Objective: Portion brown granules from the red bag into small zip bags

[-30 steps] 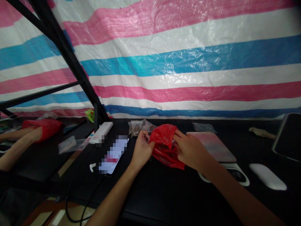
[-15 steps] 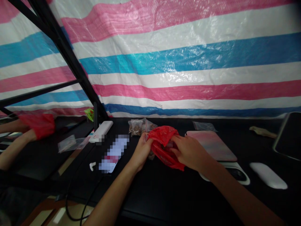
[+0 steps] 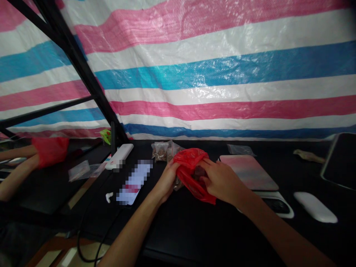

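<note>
A red plastic bag is held between my two hands over the black table, its mouth spread toward me. My left hand is closed on the bag's left side; a small clear packet shows beneath its fingers. My right hand grips the right edge, thumb and fingertips at the opening. Something dark shows inside the bag near those fingertips, too dim to make out. Just behind my left hand, small clear zip bags with brown bits inside lie on the table.
Left of my hands lie a phone, a white earbud and a white power bank. To the right are a pink pad on a white device, a white case and a flat clear bag. Another person's arms hold a red bag.
The red bag's mouth has opened a little more, showing a dark thing inside. My right hand has shifted slightly, and both hands stay on the bag.
</note>
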A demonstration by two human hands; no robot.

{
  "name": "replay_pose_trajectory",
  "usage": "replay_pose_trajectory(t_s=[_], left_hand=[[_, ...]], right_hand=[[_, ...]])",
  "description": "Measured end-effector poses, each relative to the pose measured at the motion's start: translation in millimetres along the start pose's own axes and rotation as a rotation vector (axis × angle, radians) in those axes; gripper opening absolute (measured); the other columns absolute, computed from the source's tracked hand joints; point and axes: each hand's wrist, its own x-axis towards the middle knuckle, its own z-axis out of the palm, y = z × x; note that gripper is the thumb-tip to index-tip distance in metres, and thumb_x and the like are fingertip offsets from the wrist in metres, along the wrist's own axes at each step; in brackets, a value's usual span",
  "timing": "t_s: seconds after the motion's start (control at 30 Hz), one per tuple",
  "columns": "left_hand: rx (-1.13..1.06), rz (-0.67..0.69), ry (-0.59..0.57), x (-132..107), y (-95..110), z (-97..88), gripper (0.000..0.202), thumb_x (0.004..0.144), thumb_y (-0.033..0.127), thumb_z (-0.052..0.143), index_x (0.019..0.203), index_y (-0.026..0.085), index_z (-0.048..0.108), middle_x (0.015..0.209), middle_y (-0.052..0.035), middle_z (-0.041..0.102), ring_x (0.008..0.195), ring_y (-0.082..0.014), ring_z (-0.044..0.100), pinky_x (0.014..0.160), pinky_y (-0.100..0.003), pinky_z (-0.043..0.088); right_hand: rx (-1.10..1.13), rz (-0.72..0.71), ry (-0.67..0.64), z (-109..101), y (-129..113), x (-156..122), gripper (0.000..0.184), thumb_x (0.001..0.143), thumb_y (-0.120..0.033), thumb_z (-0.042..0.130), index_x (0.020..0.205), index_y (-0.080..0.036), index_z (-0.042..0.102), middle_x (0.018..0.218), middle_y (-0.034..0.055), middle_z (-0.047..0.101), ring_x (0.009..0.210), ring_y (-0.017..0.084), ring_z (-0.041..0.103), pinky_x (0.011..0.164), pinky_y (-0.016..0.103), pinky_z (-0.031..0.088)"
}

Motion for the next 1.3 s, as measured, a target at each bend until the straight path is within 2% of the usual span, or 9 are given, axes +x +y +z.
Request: replay_pose_trajectory(t_s=[0.1, 0.23, 0.33, 0.43, 0.6, 0.7, 0.8, 1.1, 1.3], left_hand=[[0.077, 0.07, 0.029, 5.1, -3.2, -4.6, 0.022, 0.076, 0.026, 0.073, 0.093, 0.018, 0.062, 0.084, -0.001, 0.068, 0.077, -0.017, 0.065, 0.075, -0.028, 0.05], [0.35, 0.382, 0.108, 14.0, -9.5, -14.2, 0.028, 0.071, 0.011, 0.07, 0.084, 0.021, 0.047, 0.076, 0.0054, 0.054, 0.07, -0.0121, 0.053, 0.068, -0.023, 0.043], [0.553, 0.536, 0.136, 15.4, -12.2, -18.1, 0.024, 0.072, 0.008, 0.065, 0.083, 0.021, 0.048, 0.078, 0.0045, 0.052, 0.072, -0.0122, 0.051, 0.069, -0.023, 0.041], [0.634, 0.551, 0.124, 11.5, -13.9, -16.9, 0.021, 0.077, 0.011, 0.066, 0.088, 0.021, 0.05, 0.081, 0.0033, 0.054, 0.073, -0.013, 0.052, 0.07, -0.024, 0.041], [0.666, 0.554, -0.026, 0.2, -15.8, -9.6, 0.029, 0.081, 0.022, 0.074, 0.097, 0.021, 0.05, 0.088, 0.0007, 0.056, 0.078, -0.0147, 0.054, 0.074, -0.027, 0.044], [0.666, 0.581, -0.119, -3.5, -16.0, -7.6, 0.03, 0.084, 0.025, 0.073, 0.104, 0.021, 0.05, 0.096, -0.002, 0.057, 0.086, -0.0161, 0.056, 0.08, -0.028, 0.046], [0.687, 0.571, -0.116, -1.9, -16.3, -8.5, 0.021, 0.088, 0.026, 0.069, 0.101, 0.02, 0.053, 0.095, -0.0022, 0.058, 0.084, -0.0157, 0.056, 0.078, -0.028, 0.046], [0.671, 0.508, -0.16, -0.7, -14.1, -4.5, 0.02, 0.09, 0.035, 0.07, 0.098, 0.019, 0.061, 0.093, -0.0028, 0.067, 0.083, -0.017, 0.061, 0.076, -0.027, 0.046], [0.618, 0.515, -0.151, -1.0, -14.8, -4.2, 0.022, 0.092, 0.037, 0.068, 0.101, 0.019, 0.058, 0.096, -0.0033, 0.066, 0.083, -0.0165, 0.06, 0.077, -0.027, 0.046]], right_hand=[[0.019, 0.067, -0.022, -4.3, 1.8, -0.1, 0.033, 0.084, -0.017, 0.059, 0.117, -0.019, 0.064, 0.113, 0.0105, 0.075, 0.095, 0.03, 0.072, 0.081, 0.038, 0.043], [0.112, 0.096, -0.014, -13.7, 9.8, 0.1, 0.028, 0.087, -0.021, 0.064, 0.115, -0.02, 0.065, 0.103, 0.0096, 0.077, 0.093, 0.029, 0.072, 0.079, 0.036, 0.043], [0.259, 0.026, 0.015, -22.7, 15.2, -0.7, 0.03, 0.085, -0.019, 0.067, 0.115, -0.025, 0.068, 0.104, 0.0055, 0.077, 0.095, 0.025, 0.07, 0.086, 0.036, 0.044], [0.446, -0.029, 0.047, -29.0, 13.5, -2.2, 0.027, 0.085, -0.018, 0.067, 0.112, -0.025, 0.069, 0.11, 0.0047, 0.075, 0.099, 0.023, 0.069, 0.092, 0.037, 0.047], [0.792, -0.119, 0.086, -24.2, -2.3, -1.8, 0.037, 0.092, -0.02, 0.062, 0.129, -0.025, 0.062, 0.121, 0.0054, 0.071, 0.107, 0.021, 0.069, 0.095, 0.036, 0.054], [0.711, -0.183, 0.211, -17.3, -8.5, -0.2, 0.042, 0.092, -0.015, 0.061, 0.132, -0.028, 0.061, 0.127, 0.0059, 0.066, 0.115, 0.022, 0.064, 0.101, 0.039, 0.052], [0.596, -0.212, 0.301, -12.4, -9.3, 0.7, 0.048, 0.091, -0.01, 0.06, 0.134, -0.03, 0.059, 0.128, 0.0065, 0.063, 0.117, 0.023, 0.062, 0.102, 0.041, 0.051], [0.292, -0.394, 0.435, -0.1, -7.2, 0.6, 0.056, 0.09, 0.001, 0.045, 0.135, -0.028, 0.061, 0.133, 0.0092, 0.061, 0.124, 0.024, 0.059, 0.104, 0.044, 0.053], [0.234, -0.353, 0.495, -1.2, -8.6, -0.7, 0.053, 0.093, -0.004, 0.044, 0.138, -0.027, 0.061, 0.14, 0.0099, 0.06, 0.128, 0.025, 0.058, 0.107, 0.044, 0.051]])
